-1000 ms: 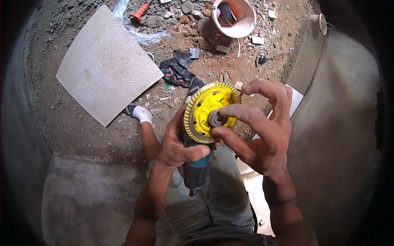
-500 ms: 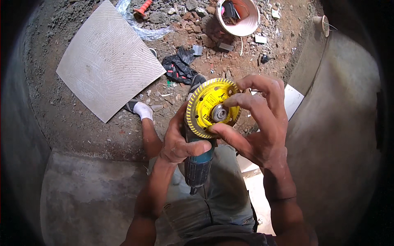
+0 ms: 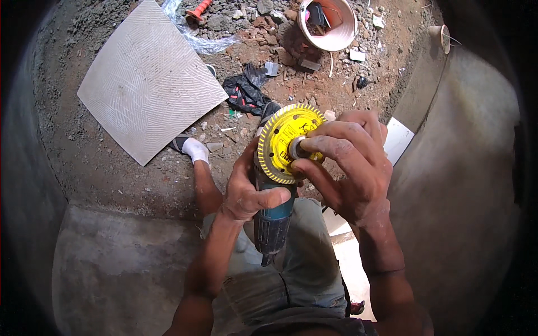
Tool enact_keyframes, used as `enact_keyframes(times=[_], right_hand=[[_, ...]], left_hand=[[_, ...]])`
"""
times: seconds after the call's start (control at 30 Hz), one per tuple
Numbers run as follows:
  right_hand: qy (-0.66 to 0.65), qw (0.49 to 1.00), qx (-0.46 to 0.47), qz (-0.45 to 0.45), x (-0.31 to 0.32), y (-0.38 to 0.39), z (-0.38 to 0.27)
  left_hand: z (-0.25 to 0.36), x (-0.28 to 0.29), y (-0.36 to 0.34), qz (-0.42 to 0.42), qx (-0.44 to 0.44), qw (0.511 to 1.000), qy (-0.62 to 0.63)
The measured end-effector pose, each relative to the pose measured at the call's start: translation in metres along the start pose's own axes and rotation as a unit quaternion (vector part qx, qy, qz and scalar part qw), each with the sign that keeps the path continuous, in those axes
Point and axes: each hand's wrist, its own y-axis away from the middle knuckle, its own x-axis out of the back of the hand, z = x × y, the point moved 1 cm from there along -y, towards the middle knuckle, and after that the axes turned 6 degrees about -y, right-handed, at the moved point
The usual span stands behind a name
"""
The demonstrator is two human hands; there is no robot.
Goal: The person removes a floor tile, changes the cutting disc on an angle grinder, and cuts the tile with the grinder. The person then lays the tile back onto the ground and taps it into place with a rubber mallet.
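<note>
An angle grinder (image 3: 273, 224) with a teal and black body is held upright over my lap, its disc side facing me. My left hand (image 3: 246, 193) is wrapped round its head, the thumb lying across the front of the body. On the grinder sits a yellow cutting disc (image 3: 280, 140) with a notched, striped rim. At the disc's centre is a round metal flange nut (image 3: 296, 148). The thumb and fingers of my right hand (image 3: 353, 168) pinch this nut, hiding part of the disc's right side.
A large ridged tile (image 3: 148, 84) lies at the left, beside my foot. Farther off are a bucket (image 3: 347, 33) with things in it, a black plastic bag (image 3: 245, 92), clear plastic film (image 3: 210, 45) and an orange-handled tool (image 3: 199, 10). Rubble covers the ground; a bare wall (image 3: 459, 168) rises at right.
The fingers of my right hand have closed from a spread pose onto the flange nut. The grinder and disc have tilted slightly; my left hand keeps its hold.
</note>
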Motion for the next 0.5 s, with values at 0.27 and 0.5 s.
enact_keyframes(times=[0.27,0.5], right_hand=[[0.005,1.0,-0.008,0.004,-0.0023,-0.0006,0.0002],[0.005,0.999,-0.043,-0.021,-0.0029,-0.0019,0.0003]], left_hand=[[0.0035,-0.0002,-0.0016,0.011,-0.006,1.0,-0.002],[0.0001,0.0012,-0.0032,0.008,0.008,1.0,0.008]])
